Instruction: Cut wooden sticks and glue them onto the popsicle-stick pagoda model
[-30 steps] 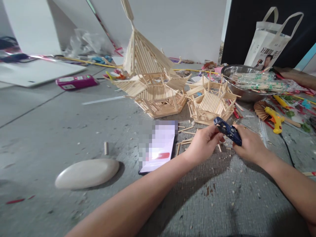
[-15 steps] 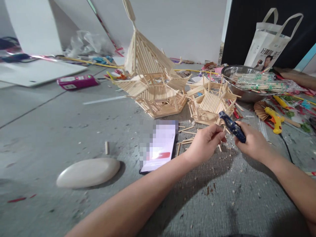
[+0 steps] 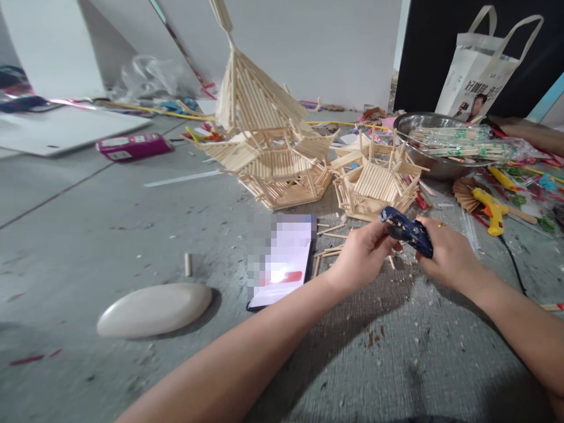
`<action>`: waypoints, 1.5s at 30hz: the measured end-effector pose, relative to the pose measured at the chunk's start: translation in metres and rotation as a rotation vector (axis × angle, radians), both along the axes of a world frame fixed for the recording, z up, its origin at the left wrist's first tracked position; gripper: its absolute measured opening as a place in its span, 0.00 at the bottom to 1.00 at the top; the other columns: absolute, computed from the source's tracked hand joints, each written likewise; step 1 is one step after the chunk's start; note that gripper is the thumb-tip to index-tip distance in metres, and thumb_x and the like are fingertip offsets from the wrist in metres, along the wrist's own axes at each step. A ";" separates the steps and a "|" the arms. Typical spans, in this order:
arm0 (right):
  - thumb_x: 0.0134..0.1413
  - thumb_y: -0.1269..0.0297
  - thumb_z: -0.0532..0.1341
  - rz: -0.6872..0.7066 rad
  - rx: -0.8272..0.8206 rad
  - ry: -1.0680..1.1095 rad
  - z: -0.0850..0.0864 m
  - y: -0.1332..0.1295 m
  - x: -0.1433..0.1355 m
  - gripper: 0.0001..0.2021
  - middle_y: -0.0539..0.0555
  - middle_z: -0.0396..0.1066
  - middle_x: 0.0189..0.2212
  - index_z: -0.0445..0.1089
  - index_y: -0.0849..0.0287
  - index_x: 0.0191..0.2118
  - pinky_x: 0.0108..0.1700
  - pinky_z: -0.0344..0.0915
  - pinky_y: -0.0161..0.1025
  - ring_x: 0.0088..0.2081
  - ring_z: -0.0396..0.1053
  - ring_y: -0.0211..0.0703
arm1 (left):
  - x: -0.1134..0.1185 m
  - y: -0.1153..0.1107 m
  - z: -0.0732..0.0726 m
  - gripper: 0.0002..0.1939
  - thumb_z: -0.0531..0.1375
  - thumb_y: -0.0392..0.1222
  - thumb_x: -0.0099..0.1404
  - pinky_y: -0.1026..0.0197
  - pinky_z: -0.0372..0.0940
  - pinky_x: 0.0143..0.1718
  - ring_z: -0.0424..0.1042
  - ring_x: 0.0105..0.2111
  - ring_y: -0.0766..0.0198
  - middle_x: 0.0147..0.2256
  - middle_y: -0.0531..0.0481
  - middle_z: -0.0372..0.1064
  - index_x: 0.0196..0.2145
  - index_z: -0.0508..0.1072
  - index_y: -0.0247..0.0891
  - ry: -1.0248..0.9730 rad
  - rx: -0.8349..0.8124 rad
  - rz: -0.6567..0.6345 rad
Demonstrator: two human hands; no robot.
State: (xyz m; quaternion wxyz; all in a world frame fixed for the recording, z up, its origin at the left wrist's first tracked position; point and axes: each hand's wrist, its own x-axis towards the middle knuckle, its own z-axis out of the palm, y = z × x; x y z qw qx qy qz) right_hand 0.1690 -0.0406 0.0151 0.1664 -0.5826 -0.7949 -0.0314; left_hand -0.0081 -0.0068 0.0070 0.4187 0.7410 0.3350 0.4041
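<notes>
My right hand (image 3: 445, 252) is wrapped round a dark blue hand tool (image 3: 408, 232) with pale specks on it. The tool's head lies over the fingertips of my left hand (image 3: 363, 255). Those fingers are pinched together, and what they hold is hidden behind the tool. Just beyond my hands sits a small stick model (image 3: 376, 179) with a slatted roof. To its left stands a larger stick pavilion (image 3: 282, 164) with a tall pointed top. Short loose sticks (image 3: 330, 252) lie left of my left hand.
A lit phone (image 3: 284, 258) lies by my left forearm, with a smooth pale stone (image 3: 154, 310) farther left. On the right are a yellow glue gun (image 3: 493, 211) with its cord and a metal bowl (image 3: 440, 170) of wrapped sticks. A white bag (image 3: 478, 76) stands behind.
The blue tool in my right hand has moved left, onto the fingertips of my left hand, and tilted flatter. The small piece seen at those fingertips is now covered. The view has shifted slightly.
</notes>
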 end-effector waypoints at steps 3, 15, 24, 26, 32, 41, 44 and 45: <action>0.43 0.67 0.53 -0.019 0.030 -0.034 -0.002 0.000 0.000 0.22 0.61 0.69 0.40 0.58 0.61 0.48 0.37 0.62 0.45 0.39 0.67 0.53 | -0.001 0.000 0.000 0.07 0.51 0.37 0.61 0.67 0.63 0.25 0.67 0.25 0.70 0.24 0.51 0.69 0.28 0.66 0.35 0.015 0.008 0.004; 0.46 0.65 0.52 -0.081 0.086 -0.086 -0.012 0.000 0.002 0.08 0.55 0.70 0.24 0.62 0.58 0.35 0.27 0.58 0.39 0.27 0.69 0.47 | -0.001 0.000 0.006 0.08 0.51 0.39 0.61 0.68 0.61 0.22 0.64 0.21 0.73 0.23 0.52 0.68 0.26 0.65 0.35 0.005 -0.090 -0.065; 0.50 0.60 0.53 -0.136 -0.001 0.066 0.003 0.006 0.008 0.18 0.61 0.71 0.38 0.59 0.59 0.48 0.36 0.63 0.45 0.39 0.69 0.53 | 0.001 -0.001 0.012 0.10 0.53 0.41 0.60 0.68 0.59 0.22 0.62 0.19 0.74 0.21 0.52 0.68 0.23 0.63 0.35 -0.037 -0.280 -0.069; 0.49 0.62 0.54 -0.090 0.010 0.059 0.009 0.009 0.016 0.21 0.62 0.68 0.43 0.56 0.60 0.51 0.40 0.63 0.47 0.43 0.67 0.54 | 0.001 0.001 0.012 0.09 0.53 0.40 0.60 0.68 0.59 0.22 0.61 0.19 0.74 0.22 0.52 0.68 0.23 0.63 0.35 -0.086 -0.329 -0.050; 0.47 0.65 0.56 0.168 -0.131 -0.058 0.021 0.013 0.040 0.25 0.60 0.64 0.47 0.55 0.57 0.53 0.45 0.63 0.49 0.46 0.65 0.52 | 0.000 0.009 0.011 0.09 0.54 0.40 0.60 0.69 0.58 0.20 0.60 0.18 0.75 0.21 0.52 0.66 0.24 0.65 0.35 -0.127 -0.384 0.023; 0.46 0.63 0.59 0.286 -0.295 -0.172 0.005 0.019 0.045 0.26 0.59 0.66 0.46 0.57 0.57 0.54 0.45 0.62 0.48 0.45 0.65 0.50 | -0.005 0.018 0.010 0.10 0.55 0.41 0.58 0.68 0.53 0.17 0.55 0.15 0.75 0.18 0.55 0.62 0.22 0.65 0.36 -0.055 -0.341 0.114; 0.41 0.58 0.63 0.290 -0.334 -0.220 -0.004 0.021 0.038 0.30 0.60 0.67 0.45 0.60 0.57 0.53 0.46 0.61 0.51 0.46 0.64 0.53 | -0.005 0.021 0.011 0.12 0.55 0.42 0.58 0.67 0.50 0.17 0.54 0.16 0.74 0.16 0.56 0.59 0.19 0.65 0.37 -0.003 -0.264 0.109; 0.40 0.55 0.64 0.292 -0.340 -0.234 -0.006 0.021 0.036 0.31 0.61 0.66 0.46 0.60 0.58 0.53 0.47 0.60 0.52 0.47 0.63 0.55 | -0.004 0.022 0.011 0.13 0.55 0.42 0.58 0.66 0.50 0.17 0.54 0.16 0.73 0.16 0.56 0.59 0.18 0.65 0.37 0.013 -0.243 0.109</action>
